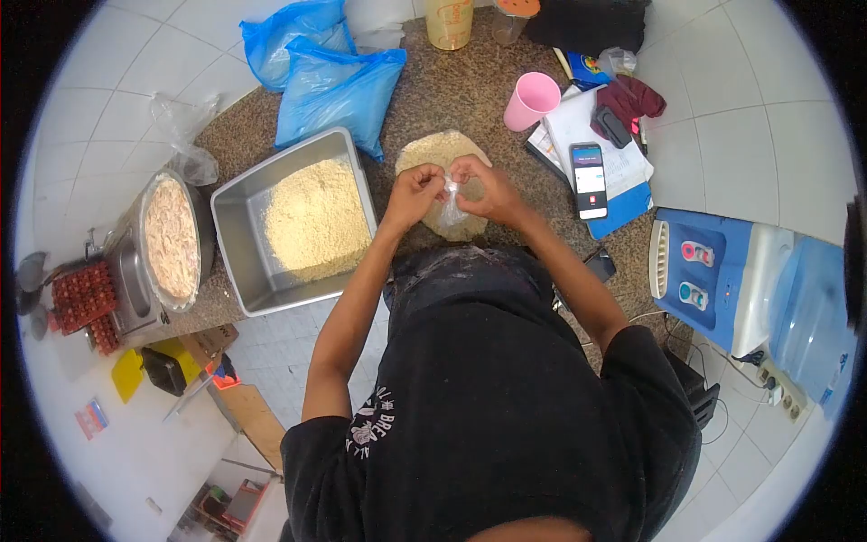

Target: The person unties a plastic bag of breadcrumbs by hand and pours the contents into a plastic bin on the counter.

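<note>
Black shirt (488, 388) closest, I see both hands (417, 193) pinch the top of a clear bag (451, 206), probably squishy, heavy, best held underneath.

The pinched neck of the clear bag (443, 149) is being partly hidden by the hands (415, 193). The tall yellow container (450, 27) is being cut off by the top edge. The contents of the blue bags (336, 101) are being concealed. The papers (578, 126) are being partly covered by the phone (590, 181), its screen text being shown too small for reading.
</note>
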### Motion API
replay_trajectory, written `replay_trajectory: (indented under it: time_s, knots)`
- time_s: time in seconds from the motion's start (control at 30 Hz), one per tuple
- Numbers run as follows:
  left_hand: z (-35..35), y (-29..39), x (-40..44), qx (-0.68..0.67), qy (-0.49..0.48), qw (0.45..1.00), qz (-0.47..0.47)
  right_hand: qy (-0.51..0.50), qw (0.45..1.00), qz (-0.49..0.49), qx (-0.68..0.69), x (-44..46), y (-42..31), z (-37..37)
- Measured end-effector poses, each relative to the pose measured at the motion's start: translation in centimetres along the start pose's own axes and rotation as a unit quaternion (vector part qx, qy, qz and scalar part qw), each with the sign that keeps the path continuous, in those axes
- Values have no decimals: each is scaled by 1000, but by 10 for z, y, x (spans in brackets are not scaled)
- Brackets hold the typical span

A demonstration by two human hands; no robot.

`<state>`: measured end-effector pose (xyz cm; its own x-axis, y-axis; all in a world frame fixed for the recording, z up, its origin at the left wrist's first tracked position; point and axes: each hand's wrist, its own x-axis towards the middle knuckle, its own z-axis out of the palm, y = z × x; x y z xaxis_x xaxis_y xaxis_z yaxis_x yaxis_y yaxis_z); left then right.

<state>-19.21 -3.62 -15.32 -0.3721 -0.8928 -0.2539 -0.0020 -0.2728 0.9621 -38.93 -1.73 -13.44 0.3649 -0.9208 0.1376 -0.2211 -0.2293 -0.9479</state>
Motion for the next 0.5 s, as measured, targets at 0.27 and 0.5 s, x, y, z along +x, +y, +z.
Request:
replay_trajectory:
  time_s: [0.27, 0.5]
  knots:
    - [-17, 11, 7, 101, -103, 990, 2, 30, 999, -13, 12, -3, 11, 5]
    - [-27, 35, 27, 211, -202, 956, -1, -30, 998, -44, -21, 3, 4, -9]
